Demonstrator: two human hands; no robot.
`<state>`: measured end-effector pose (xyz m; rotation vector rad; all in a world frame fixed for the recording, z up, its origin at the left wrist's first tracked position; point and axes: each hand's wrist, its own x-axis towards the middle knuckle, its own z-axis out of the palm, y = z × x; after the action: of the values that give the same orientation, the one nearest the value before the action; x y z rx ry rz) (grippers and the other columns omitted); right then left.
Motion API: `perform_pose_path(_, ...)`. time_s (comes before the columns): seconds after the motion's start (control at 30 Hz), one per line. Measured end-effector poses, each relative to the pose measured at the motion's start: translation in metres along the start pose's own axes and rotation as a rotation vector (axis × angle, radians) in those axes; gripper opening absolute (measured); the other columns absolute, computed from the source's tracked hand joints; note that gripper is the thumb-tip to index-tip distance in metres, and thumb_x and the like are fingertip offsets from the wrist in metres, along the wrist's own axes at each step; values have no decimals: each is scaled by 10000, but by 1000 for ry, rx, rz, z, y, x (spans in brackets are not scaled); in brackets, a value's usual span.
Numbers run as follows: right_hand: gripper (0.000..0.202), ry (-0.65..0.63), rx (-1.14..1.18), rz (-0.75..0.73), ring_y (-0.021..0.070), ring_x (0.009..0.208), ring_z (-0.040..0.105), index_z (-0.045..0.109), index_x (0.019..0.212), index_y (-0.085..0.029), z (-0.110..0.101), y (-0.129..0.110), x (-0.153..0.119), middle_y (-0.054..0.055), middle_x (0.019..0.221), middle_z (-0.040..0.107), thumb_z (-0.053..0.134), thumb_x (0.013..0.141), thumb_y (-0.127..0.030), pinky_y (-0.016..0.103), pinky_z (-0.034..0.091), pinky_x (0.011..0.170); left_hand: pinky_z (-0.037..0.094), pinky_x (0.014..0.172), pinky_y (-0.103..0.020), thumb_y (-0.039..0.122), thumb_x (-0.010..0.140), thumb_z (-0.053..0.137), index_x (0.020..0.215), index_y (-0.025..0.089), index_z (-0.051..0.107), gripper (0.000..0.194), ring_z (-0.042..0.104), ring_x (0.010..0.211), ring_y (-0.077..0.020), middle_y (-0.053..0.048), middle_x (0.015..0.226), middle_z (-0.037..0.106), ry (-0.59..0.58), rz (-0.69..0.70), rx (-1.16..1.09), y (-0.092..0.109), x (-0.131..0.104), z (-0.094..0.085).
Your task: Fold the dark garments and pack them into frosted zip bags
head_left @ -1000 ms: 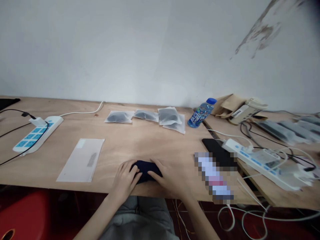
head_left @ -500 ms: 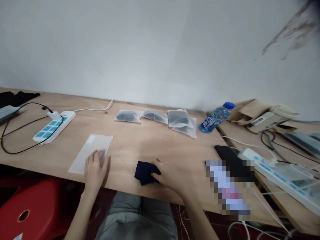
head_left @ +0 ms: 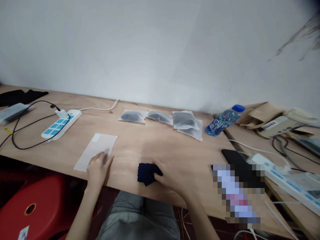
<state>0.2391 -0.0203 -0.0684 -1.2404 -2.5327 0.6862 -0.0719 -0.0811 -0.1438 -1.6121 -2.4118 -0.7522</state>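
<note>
A flat frosted plastic bag with a small pale label lies on the wooden table at the left. My left hand is over its lower right part, fingers curled and thumb close to them, gripping near the bag's right edge. Right of it, close to the table's front edge, is a small folded dark navy cloth. My right hand pinches the cloth's right side, thumb on top and the other fingers mostly hidden behind it.
Along the back lie filled frosted bags and a tilted drink bottle. A power strip with a black cable sits at left, another strip at right by a black phone-like object. A red stool stands below.
The whole view has shifted slightly left. My left hand's fingers have drawn closer to its thumb at the bag's right edge. My right hand stays on the cloth.
</note>
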Motion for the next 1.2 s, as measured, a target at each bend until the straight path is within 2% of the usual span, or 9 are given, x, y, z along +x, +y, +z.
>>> perform_pose_path(0.2,258,-22,30,5,214,853,636,603,1004,-220,1,1,1,46,954,698,561,767,-124,322,471,743,482,764,-346,340,920,470,985,208,682,258,662,938,-255,-86,1074,712,-11,3,-17,2,-2,-4)
perform_pose_path(0.33,252,-4,26,6,215,843,637,608,1009,-224,-1,-1,-2,39,946,698,563,776,-139,331,479,751,481,714,-337,285,910,465,1000,196,661,233,676,845,-248,-81,977,726,-38,-39,0,4,-3,-8)
perform_pose_path(0.4,244,26,32,10,217,850,643,616,1018,-233,-2,-1,-5,38,954,704,559,792,-161,342,490,766,488,701,-333,281,907,480,1044,206,641,224,683,812,-243,-67,934,730,-56,-13,-45,8,-4,-10)
perform_pose_path(0.5,258,57,91,21,225,907,654,625,1051,-244,-5,-1,-10,38,1006,712,550,811,-185,371,504,816,513,736,-329,236,918,465,1126,228,596,246,691,844,-223,-50,984,730,-38,120,-193,23,-7,-12)
perform_pose_path(0.63,275,55,243,39,237,974,658,630,1094,-245,-11,3,-18,39,1061,714,563,828,-218,403,520,860,538,833,-364,147,906,452,1047,232,618,234,677,971,-222,-45,1094,713,-3,312,-349,53,-10,-10)
perform_pose_path(0.73,312,121,334,105,254,1023,655,631,1139,-249,-13,7,-26,49,1105,709,595,830,-269,433,526,897,545,881,-404,69,880,443,1137,249,623,361,662,1034,-224,-41,1169,693,-19,405,-396,74,-10,-6)
perform_pose_path(0.9,380,145,485,231,271,1078,648,636,1188,-242,-15,8,-33,59,1161,702,631,815,-313,461,520,947,526,964,-447,22,870,410,1394,261,456,578,595,1190,-218,-67,1337,601,-17,517,-495,96,-14,2)
perform_pose_path(1.03,343,103,607,265,262,1068,658,659,1150,-229,-12,5,-26,52,1140,715,614,813,-269,444,525,946,488,1041,-445,45,868,423,1466,242,357,633,509,1297,-218,-85,1436,507,-53,557,-528,106,-23,3)
perform_pose_path(1.2,280,183,712,313,251,1012,679,664,1085,-198,7,5,-12,71,1087,729,568,831,-265,419,536,906,432,1103,-451,5,842,380,1515,236,245,724,388,1392,-223,-81,1514,403,-98,569,-506,117,-36,-3)
